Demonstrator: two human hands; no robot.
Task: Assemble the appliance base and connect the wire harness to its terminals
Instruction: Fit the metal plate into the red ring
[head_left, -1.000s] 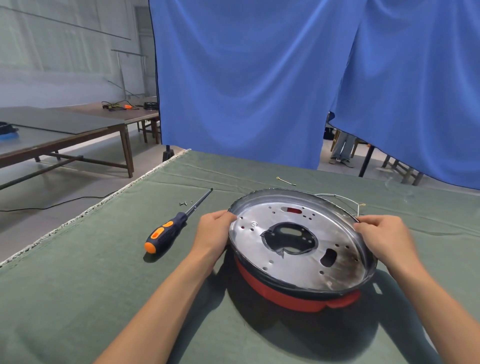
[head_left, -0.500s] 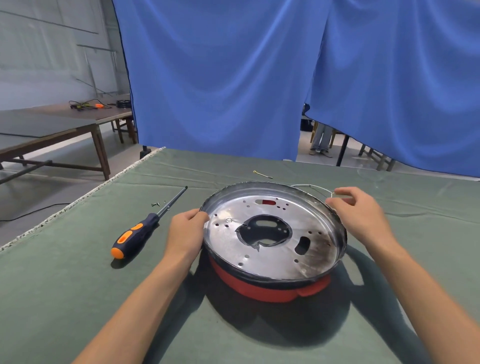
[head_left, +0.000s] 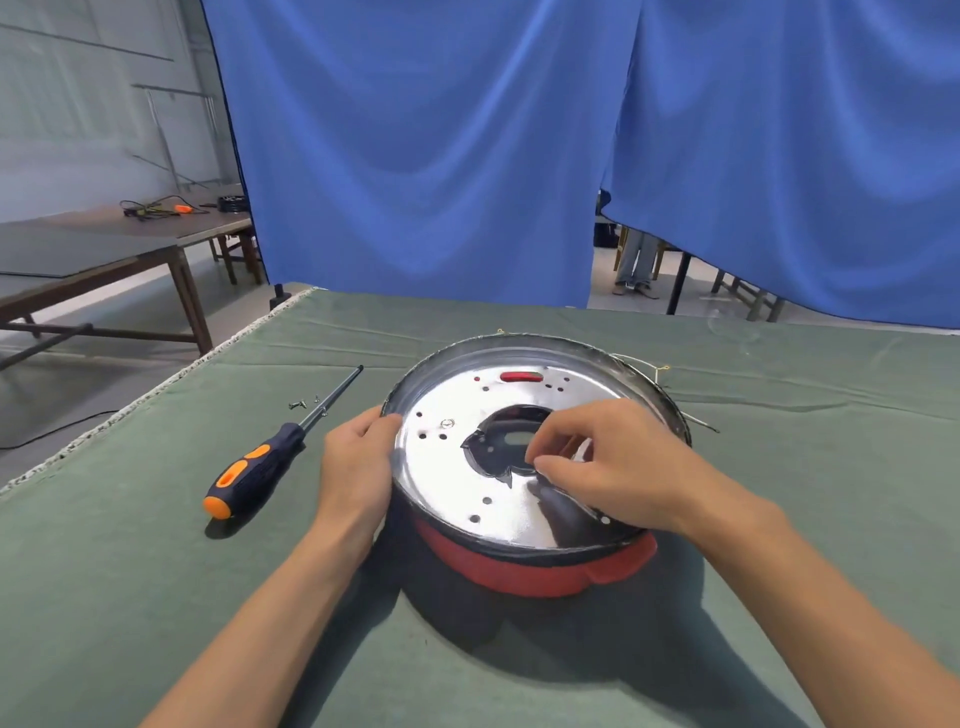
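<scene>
A person's right hand (head_left: 618, 467) has left the far right rim of the round, shiny perforated metal plate (head_left: 467, 499) and now hovers over the plate's middle, fingers curled with thumb and forefinger tips close together above the dark, irregular central cut-out (head_left: 498, 441). Whether those fingertips pinch anything cannot be told; nothing shows between them. A second ago the same hand sat on the rim beside the thin pale wire harness (head_left: 657, 371), which lies on the cloth just behind the far right rim, touched by neither hand.

The left hand (head_left: 358, 462) has stayed where it was, fingers curled over the plate's left rim, steadying it. The plate rests in the red plastic appliance base (head_left: 540, 571), which stands near the middle of the green-cloth-covered table (head_left: 130, 597), a little right of centre. One small fastener (head_left: 447, 423) already shows on the plate's far left part; most other holes look open.

To the left, well apart from the base, the orange-and-black-handled screwdriver (head_left: 260, 462) lies untouched, its shaft pointing toward the far edge, with a few small loose screws (head_left: 304, 402) beside the shaft.

The shift from rim to centre suggests seating the plate is largely done and attention is turning to the opening, probably to check alignment or feed the harness through. Fastening and wiring appear to remain.
</scene>
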